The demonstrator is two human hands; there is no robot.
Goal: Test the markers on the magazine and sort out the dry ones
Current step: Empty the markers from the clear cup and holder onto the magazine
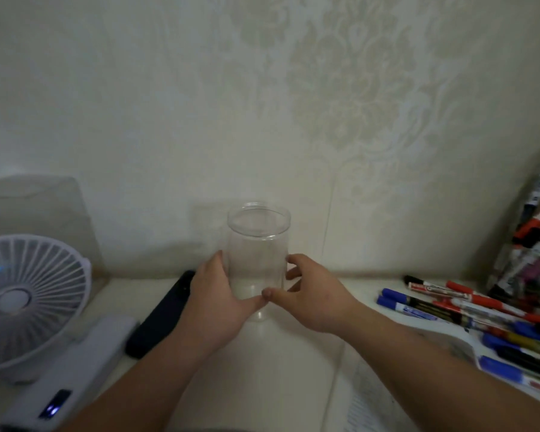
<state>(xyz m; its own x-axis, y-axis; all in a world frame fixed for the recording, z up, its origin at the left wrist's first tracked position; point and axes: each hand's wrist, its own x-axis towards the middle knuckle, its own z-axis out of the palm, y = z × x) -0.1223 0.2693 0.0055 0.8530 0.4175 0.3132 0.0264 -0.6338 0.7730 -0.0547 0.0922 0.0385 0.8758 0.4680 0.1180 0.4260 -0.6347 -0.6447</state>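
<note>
A clear empty plastic jar stands upright on the white table near the wall. My left hand grips its left side, with the thumb across the front near the base. My right hand is at the jar's right side, its fingers loosely curled beside the wall and its thumb tip touching the left thumb. Several markers with blue, red and black caps lie in a loose pile at the right. The magazine lies open at the lower right, partly under my right forearm.
A white desk fan stands at the left, with a white power bank showing blue lights in front of it. A dark flat case lies left of the jar. A clear bag of markers leans on the wall at the far right.
</note>
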